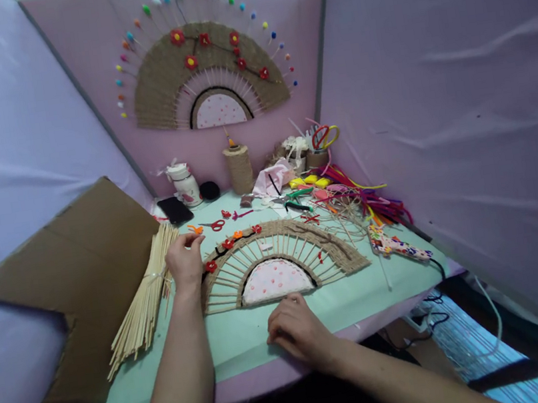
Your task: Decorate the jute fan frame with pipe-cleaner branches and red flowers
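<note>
My left hand (pixel 185 260) is closed in a pinch at the fan's left end, with an orange pipe-cleaner flower (pixel 195 229) at its fingertips. The half-round twine fan (pixel 340 255) lies flat on the table. Red flowers (pixel 227 243) and an orange flower (pixel 238 235) sit along its upper left rim, and a brown twig shape runs along its right side. A white, pink-dotted half circle (pixel 275 280) fills its centre. Below that half circle my right hand (pixel 298 332) rests near the table's front edge, fingers curled, with nothing visible in them.
Bamboo sticks (pixel 139 315) and cardboard (pixel 91 268) lie left. Small red scissors (pixel 217 225), a phone (pixel 175 210) and a twine spool (pixel 239 169) stand or lie behind. Pliers (pixel 297 207), pipe cleaners (pixel 374 199) and a glue gun (pixel 400 246) are right. A finished fan (pixel 151 88) hangs behind.
</note>
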